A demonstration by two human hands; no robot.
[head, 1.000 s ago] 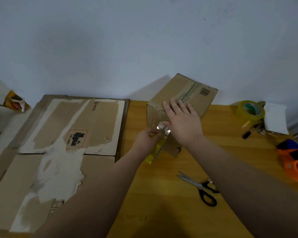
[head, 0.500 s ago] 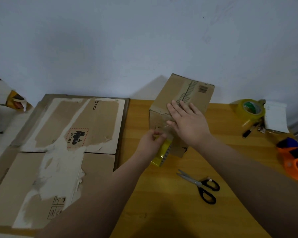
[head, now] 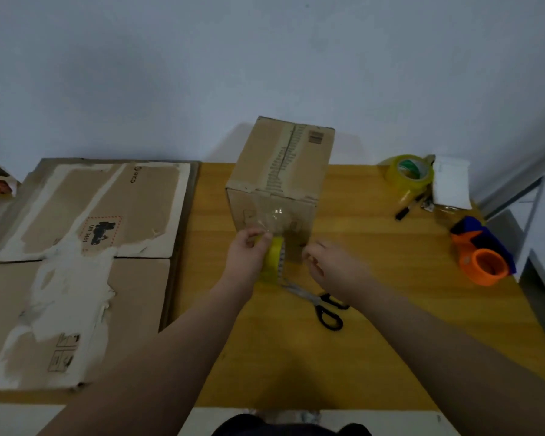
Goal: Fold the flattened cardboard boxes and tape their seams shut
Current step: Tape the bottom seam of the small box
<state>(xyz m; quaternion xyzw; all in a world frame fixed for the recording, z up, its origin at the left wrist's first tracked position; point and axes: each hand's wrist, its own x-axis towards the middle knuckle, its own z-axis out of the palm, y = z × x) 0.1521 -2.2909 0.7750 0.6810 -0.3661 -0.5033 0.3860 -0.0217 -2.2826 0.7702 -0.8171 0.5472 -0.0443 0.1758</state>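
Observation:
A folded brown cardboard box (head: 283,165) stands on the wooden table (head: 375,247) near the wall. Clear tape runs from its top seam down its near face. My left hand (head: 249,256) grips a yellow tape roll (head: 274,259) just below the box's near face, with the clear strip stretched up to the box. My right hand (head: 331,265) hovers blurred to the right of the roll, fingers loosely curled, holding nothing I can make out. Flattened cardboard boxes (head: 85,247) with torn white patches lie on the left.
Black-handled scissors (head: 321,305) lie on the table under my right wrist. A second yellow tape roll (head: 409,173), white paper (head: 452,184) and a marker (head: 405,210) sit at the back right. An orange and blue tape dispenser (head: 482,256) sits at the right edge.
My right hand has lifted off the box top and come down to the right of the roll. My left hand pulled the roll lower, drawing tape down the near face. The box turned squarer.

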